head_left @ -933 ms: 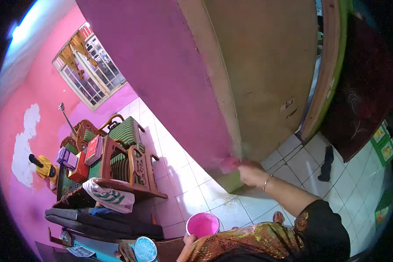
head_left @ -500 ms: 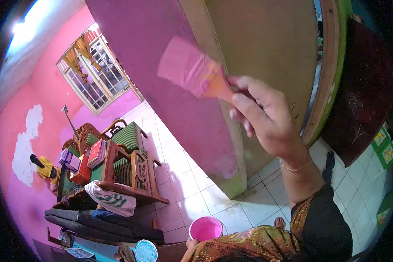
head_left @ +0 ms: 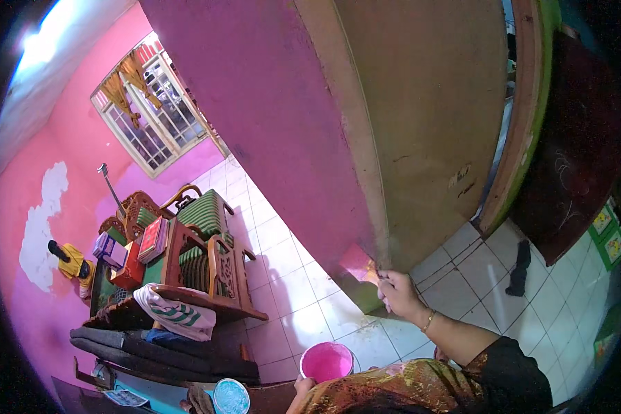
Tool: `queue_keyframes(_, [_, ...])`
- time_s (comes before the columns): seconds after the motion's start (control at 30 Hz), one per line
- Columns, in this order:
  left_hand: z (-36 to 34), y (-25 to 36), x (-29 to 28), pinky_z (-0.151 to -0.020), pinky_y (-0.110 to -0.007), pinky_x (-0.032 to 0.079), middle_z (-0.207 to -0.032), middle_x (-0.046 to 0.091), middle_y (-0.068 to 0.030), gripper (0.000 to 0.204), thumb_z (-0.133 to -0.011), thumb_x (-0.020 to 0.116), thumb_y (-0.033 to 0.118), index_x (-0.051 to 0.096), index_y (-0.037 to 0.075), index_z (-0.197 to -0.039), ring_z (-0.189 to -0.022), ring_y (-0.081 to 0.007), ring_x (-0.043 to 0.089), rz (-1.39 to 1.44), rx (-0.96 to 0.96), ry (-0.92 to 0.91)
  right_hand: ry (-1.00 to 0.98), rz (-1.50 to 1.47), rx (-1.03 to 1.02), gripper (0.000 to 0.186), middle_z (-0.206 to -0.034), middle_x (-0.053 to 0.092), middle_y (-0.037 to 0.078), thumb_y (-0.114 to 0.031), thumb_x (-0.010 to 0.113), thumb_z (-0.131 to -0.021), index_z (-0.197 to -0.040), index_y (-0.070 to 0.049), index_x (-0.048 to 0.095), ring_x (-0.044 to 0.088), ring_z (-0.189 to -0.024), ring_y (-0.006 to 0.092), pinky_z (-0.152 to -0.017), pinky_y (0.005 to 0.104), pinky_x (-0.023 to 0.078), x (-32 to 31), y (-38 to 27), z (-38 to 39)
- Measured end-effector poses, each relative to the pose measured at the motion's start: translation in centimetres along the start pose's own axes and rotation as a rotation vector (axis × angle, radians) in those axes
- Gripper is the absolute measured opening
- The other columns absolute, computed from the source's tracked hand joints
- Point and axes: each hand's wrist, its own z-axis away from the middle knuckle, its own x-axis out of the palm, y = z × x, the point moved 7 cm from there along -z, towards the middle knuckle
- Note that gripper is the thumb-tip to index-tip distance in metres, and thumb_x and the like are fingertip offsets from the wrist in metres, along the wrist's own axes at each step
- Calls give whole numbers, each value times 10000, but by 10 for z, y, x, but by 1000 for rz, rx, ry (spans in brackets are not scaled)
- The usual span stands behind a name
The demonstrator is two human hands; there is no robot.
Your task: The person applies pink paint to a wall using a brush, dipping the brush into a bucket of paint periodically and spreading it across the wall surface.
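Matt purple wall [head_left: 269, 117] — glossy tiles [head_left: 300, 324]

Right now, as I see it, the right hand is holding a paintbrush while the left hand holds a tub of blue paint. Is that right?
Not quite: the paint colour is wrong. The head view shows the left hand holding a tub of pink paint, while the right hand is holding a paintbrush.
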Motion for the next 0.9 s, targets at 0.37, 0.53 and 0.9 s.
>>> queue_keyframes(0.37, [-27, -4, 12, -660, -288, 482, -896, 660, -63, 398, -730, 595, 50, 561, 6, -1124, -763, -167, 621, 128, 198, -93, 489, 698, -1451, 267, -781, 530, 122, 26, 581, -804, -1069, -7, 583, 504, -614, 241, -547, 317, 418, 34, -297, 49])
queue_keyframes(0.53, [-15, 6, 16, -597, -297, 480, -867, 649, -60, 356, -734, 560, 16, 571, 23, -1090, -687, -154, 608, -38, 108, -94, 544, 793, -1467, 460, -788, 503, 114, 58, 584, -733, -1169, -89, 574, 503, -634, 250, -563, 335, 435, 47, -317, 11])
queue_keyframes(0.9, [48, 56, 8, -611, -306, 496, -864, 646, -73, 392, -703, 565, -23, 560, 17, -1093, -698, -173, 619, 233, 85, -178, 36, 1057, -378, 390, -970, 536, 207, -55, 470, -807, -1180, -152, 527, 573, -810, 367, -668, 425, 483, 2, 0, 13])
